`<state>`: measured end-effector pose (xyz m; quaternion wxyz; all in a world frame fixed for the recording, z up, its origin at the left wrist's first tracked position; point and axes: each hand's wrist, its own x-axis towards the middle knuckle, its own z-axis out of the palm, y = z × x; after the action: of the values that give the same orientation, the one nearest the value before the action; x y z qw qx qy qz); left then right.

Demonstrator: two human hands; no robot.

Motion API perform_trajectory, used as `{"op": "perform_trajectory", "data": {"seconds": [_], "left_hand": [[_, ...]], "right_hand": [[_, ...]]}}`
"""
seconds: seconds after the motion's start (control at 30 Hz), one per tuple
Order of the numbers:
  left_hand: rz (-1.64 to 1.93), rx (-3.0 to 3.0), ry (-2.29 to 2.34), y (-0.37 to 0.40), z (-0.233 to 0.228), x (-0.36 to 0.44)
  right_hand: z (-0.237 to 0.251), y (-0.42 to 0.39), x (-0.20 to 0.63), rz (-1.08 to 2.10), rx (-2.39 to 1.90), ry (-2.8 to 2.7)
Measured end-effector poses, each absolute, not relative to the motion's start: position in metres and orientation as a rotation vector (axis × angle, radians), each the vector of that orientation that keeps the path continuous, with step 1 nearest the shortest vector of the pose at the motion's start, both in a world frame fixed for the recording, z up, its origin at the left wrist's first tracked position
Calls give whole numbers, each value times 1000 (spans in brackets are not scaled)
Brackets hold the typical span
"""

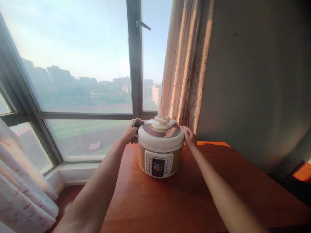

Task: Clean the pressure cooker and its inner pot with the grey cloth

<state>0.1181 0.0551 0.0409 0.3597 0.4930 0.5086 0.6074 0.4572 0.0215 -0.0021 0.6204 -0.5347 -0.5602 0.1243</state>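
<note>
A room in a home, high up in a building. A large window [73,64] with dark metal frames fills the left and far side, and a handle [143,24] sits on its upright bar; through the glass lie distant buildings, green ground and hazy sky, all seen from above. A patterned beige curtain [187,64] hangs at the right edge of the window, and a pale flowered curtain [21,191] hangs at the near left. A plain grey wall [255,81] closes the right side. A reddish wooden table [182,200] stands below it, bearing a household electric pressure cooker [160,147] with a button panel.
</note>
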Motion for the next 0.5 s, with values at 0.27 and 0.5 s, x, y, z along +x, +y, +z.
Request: {"op": "perform_trajectory", "data": {"seconds": [0.27, 0.5], "left_hand": [[1535, 1488, 1466, 31, 34, 119], [1509, 1588, 1556, 16, 29, 120]], "right_hand": [[-2, 9, 462, 289, -1252, -1346], [13, -2, 465, 246, -1429, -1411]]}}
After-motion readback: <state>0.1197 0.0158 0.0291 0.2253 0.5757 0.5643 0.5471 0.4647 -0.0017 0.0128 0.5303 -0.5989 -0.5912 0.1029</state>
